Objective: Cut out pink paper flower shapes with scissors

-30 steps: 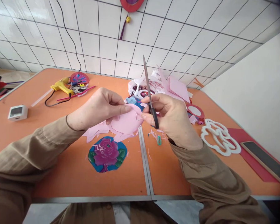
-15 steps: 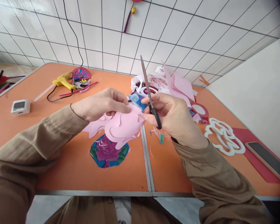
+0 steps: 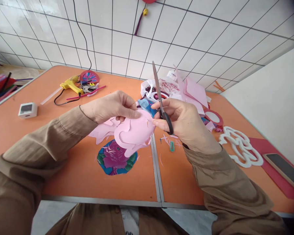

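Observation:
My left hand (image 3: 116,107) pinches the top edge of a pink paper cutout (image 3: 134,130) with wavy, layered edges. Scissors (image 3: 159,88) with black handles rest in my right hand (image 3: 181,124), their blades together and pointing up, away from the paper. My right thumb and a finger also touch the cutout's right edge. Another pink cut paper piece (image 3: 104,130) lies partly hidden behind my left hand. Beneath the held paper, a round blue piece with a purple flower (image 3: 116,158) lies on the table, thin pink snippets on it.
A yellow glue gun (image 3: 72,85) and a small white box (image 3: 27,110) are on the orange table (image 3: 100,187) at left. Pink sheets (image 3: 194,91) and wrapped bits are piled behind my right hand. White cloud-shaped cutouts (image 3: 245,150) and a phone (image 3: 284,168) lie at right.
The whole view has shifted slightly, so things appear a little further right. Both hands keep their hold; the paper and scissors look nearly the same.

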A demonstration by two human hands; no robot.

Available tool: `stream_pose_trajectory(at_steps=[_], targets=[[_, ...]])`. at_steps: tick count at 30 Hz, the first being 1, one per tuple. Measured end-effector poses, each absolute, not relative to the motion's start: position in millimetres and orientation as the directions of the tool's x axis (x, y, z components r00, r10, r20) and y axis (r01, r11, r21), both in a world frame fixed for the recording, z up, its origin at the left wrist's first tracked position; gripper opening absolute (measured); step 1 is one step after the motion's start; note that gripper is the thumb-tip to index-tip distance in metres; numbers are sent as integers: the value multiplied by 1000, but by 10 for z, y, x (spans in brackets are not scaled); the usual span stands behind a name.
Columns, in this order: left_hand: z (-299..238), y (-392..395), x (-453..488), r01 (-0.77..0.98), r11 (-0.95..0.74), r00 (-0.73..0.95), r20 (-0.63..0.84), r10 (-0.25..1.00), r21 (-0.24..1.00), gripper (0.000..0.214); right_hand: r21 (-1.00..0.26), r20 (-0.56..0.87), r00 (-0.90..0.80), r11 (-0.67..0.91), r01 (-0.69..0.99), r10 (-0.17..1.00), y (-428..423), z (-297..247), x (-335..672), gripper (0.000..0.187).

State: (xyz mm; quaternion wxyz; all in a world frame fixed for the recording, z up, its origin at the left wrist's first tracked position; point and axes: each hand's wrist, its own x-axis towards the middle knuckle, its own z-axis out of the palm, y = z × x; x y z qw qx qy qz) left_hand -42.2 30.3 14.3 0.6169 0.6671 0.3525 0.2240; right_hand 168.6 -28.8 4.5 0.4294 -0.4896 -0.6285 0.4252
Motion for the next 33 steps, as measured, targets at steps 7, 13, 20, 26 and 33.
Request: stream_pose_trajectory(at_steps=[7, 13, 20, 26, 33], targets=[[100, 290, -398, 89, 135, 682, -160, 714, 987, 12, -964, 97, -152, 131, 230, 984, -273, 45, 1682, 30], [91, 248, -367, 16, 287, 649, -228, 725, 958, 6, -976, 83, -153, 111, 190, 985, -245, 42, 1694, 31], [79, 266, -391, 6, 350, 609, -281, 742, 937, 9, -925, 297, 10, 285, 250, 955, -291, 83, 1753, 32], [133, 317, -448, -54, 340, 559, -254, 790, 939, 19, -972, 172, -285, 210, 108, 943, -509, 271, 1953, 45], [242, 339, -583, -129, 286, 533, -177, 827, 949, 24, -995, -68, -622, -5, 103, 780, -387, 218, 2062, 51]])
